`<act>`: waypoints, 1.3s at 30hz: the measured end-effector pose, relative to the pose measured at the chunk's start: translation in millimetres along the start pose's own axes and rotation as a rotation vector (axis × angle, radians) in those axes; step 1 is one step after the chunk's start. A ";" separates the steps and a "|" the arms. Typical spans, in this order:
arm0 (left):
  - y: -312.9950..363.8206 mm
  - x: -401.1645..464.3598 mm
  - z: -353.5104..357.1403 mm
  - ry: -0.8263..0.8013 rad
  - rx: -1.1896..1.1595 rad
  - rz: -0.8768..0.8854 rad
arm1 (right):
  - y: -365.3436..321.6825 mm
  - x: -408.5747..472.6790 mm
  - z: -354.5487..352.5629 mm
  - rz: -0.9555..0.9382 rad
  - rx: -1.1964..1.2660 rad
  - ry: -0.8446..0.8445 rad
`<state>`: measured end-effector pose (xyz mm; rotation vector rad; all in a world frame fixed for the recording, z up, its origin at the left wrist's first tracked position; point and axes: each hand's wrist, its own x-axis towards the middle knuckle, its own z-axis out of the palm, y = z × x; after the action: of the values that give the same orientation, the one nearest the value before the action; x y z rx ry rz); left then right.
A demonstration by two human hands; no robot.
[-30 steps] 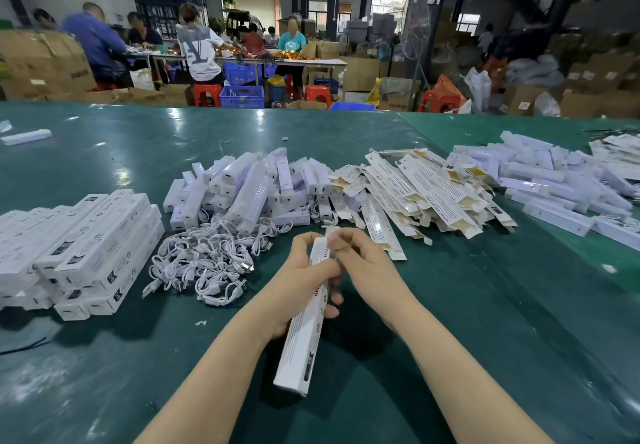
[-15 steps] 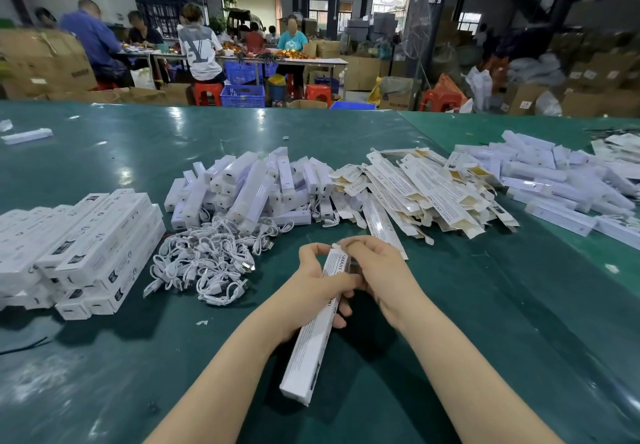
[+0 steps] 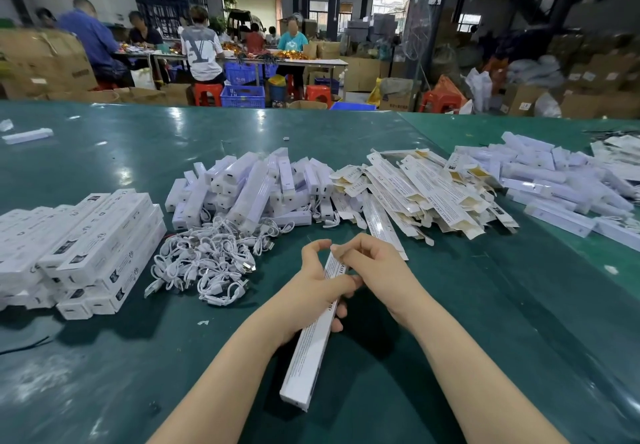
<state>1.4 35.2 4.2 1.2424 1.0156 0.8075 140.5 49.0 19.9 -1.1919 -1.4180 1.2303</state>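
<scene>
White long box [image 3: 311, 350] gripped in left hand [image 3: 317, 287], right hand [image 3: 372, 265] pinching its top end, green table [image 3: 485, 339]

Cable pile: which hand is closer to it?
Left. The left hand sits just right of the cable pile, wrapped round the box. The right hand is farther right, past the box, pinching its top end.

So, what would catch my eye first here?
Front and centre, the left hand grips a long white box while the right hand pinches its far end. Just left of them, a tangle of white cables lies on the green table, with stacked boxes at the left.
</scene>
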 end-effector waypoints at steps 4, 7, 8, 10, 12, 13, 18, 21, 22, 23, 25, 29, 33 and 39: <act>1.0 0.3 -0.7 0.034 0.021 -0.017 | 1.1 -1.5 -1.0 0.062 0.055 -0.083; 4.1 0.6 0.0 0.062 -0.025 0.019 | -0.4 -1.1 -2.2 0.076 0.110 -0.045; 4.8 0.9 0.0 0.073 -0.056 0.033 | -1.0 0.2 -3.9 0.069 0.152 0.018; 6.1 0.1 0.5 0.093 -0.083 0.037 | -1.0 3.5 -10.4 0.062 0.227 0.200; 5.7 -0.8 0.6 0.109 -0.020 0.045 | 1.1 6.6 -16.8 0.044 0.253 0.349; 5.1 -1.5 0.1 0.115 0.007 0.054 | 1.6 7.2 -17.5 0.029 0.218 0.376; 5.8 -5.6 -5.7 0.109 0.002 0.053 | 1.3 6.4 -12.3 0.050 0.086 0.239; 7.4 -5.5 -6.9 0.107 -0.068 0.036 | -2.9 5.1 -13.0 0.094 0.260 0.176; 8.6 -4.9 -7.0 0.119 -0.097 0.036 | -3.7 3.9 -11.8 0.092 0.329 0.153; 10.2 -4.7 -7.2 0.133 -0.118 0.039 | -4.6 2.9 -9.0 0.086 0.374 0.130; 13.7 -6.6 -9.5 0.164 -0.123 0.051 | -5.6 1.3 0.5 0.072 0.364 0.102; 20.7 -14.3 -17.7 0.216 0.022 0.113 | -8.4 4.8 20.1 0.019 0.178 0.120; 25.7 -32.8 -44.1 0.314 0.144 0.156 | -18.2 13.7 49.0 0.012 0.064 0.115; 56.1 -70.2 -107.9 0.575 0.553 0.159 | -12.0 28.6 109.6 0.021 0.098 0.207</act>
<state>-122.2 19.4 68.9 1.6130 1.7003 1.0843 27.2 61.2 20.0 -1.2304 -1.1831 1.1418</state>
